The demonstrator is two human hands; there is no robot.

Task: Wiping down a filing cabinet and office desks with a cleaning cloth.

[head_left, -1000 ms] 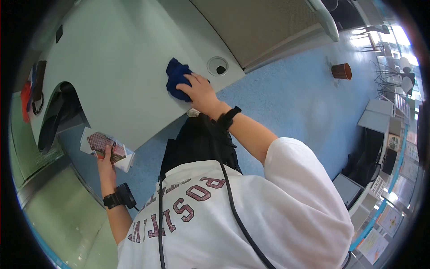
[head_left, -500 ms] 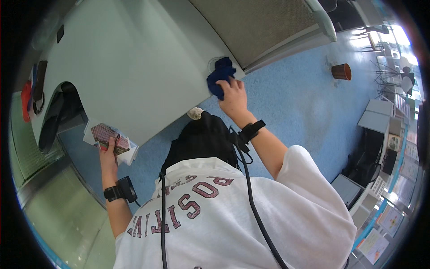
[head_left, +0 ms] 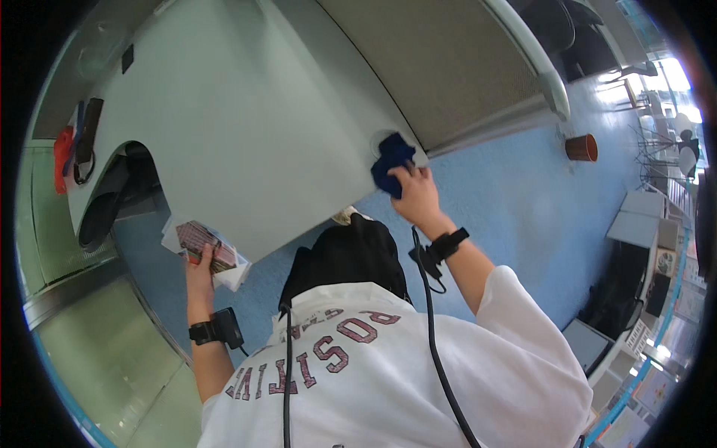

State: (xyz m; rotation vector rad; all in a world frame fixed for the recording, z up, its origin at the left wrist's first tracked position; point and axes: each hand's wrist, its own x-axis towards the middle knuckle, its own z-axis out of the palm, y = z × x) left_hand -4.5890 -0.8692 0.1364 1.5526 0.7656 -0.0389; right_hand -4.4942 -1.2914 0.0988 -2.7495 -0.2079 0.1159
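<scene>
My right hand (head_left: pixel 417 197) presses a crumpled dark blue cloth (head_left: pixel 390 163) onto the pale grey desk (head_left: pixel 261 127), close to its right corner. The cloth partly covers a round cable-hole cover (head_left: pixel 381 142). Its fingers are bent over the near side of the cloth. Off the desk's near edge, at the left, my left hand (head_left: pixel 200 274) grips a small stack of printed cards or booklets (head_left: pixel 216 257) with white sheets beneath. The thumb lies on top; the other fingers are mostly hidden under the stack.
At the desk's left end lie a red item (head_left: pixel 63 160) and a dark strap-like item (head_left: pixel 88 138). A black chair (head_left: pixel 104 213) sits in the desk's curved cutout. A fabric partition (head_left: pixel 448 75) borders the far right side. A brown bin (head_left: pixel 581 148) stands on the blue floor.
The view has shifted, so the whole scene sits lower and further right. My right hand stays on the cloth near the corner, and the left still holds the stack.
</scene>
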